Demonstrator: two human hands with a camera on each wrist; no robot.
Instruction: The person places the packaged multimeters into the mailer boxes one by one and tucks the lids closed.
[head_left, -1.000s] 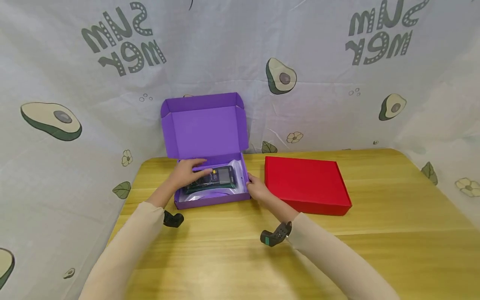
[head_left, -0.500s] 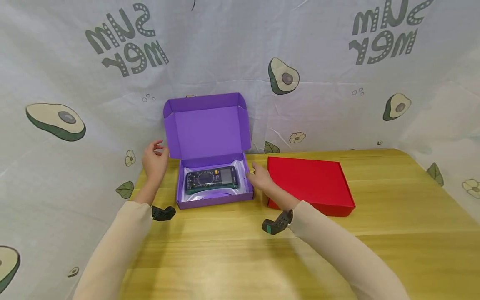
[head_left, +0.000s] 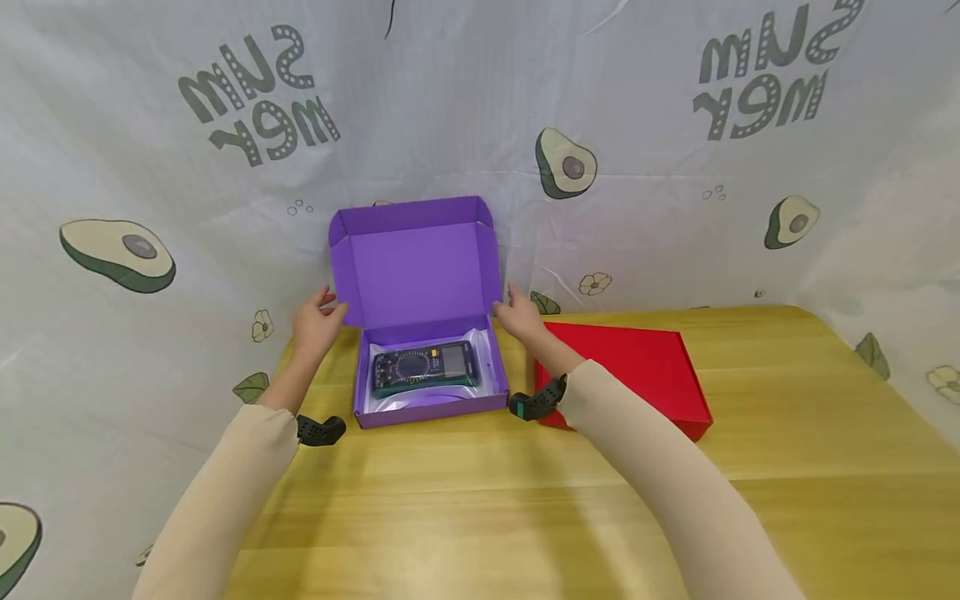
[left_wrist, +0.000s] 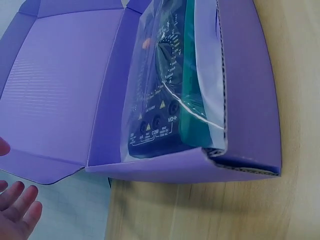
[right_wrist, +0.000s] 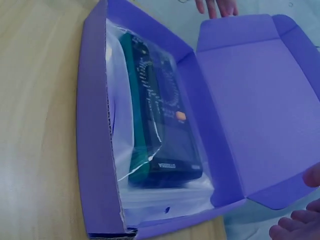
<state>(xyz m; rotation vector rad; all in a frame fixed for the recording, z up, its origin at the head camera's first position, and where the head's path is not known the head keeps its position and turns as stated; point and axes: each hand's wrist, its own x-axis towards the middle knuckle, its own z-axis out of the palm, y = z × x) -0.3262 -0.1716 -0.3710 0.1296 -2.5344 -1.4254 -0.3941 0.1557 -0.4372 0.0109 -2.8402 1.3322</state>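
Observation:
A purple cardboard box (head_left: 433, 412) stands on the table with its lid (head_left: 416, 275) raised against the backdrop. Inside lies a dark multimeter with a green edge (head_left: 423, 367), sealed in a clear plastic bag (right_wrist: 165, 207). My left hand (head_left: 315, 325) is beside the lid's left flap, fingers loosely bent, thumb toward the flap. Beside the right flap is my right hand (head_left: 519, 318); its thumb (right_wrist: 313, 175) overlaps the flap in the right wrist view, the fingers lying beyond the edge. Whether either hand touches the lid I cannot tell.
A closed red box (head_left: 630, 367) sits to the right of the purple one, partly behind my right forearm. The wooden table (head_left: 435, 517) stretches toward me and to the right. A white printed cloth (head_left: 645, 242) hangs behind it.
My left hand has come away from the multimeter to the left, then stayed beside the lid. My right hand has moved from the box's right wall up to the lid's right flap.

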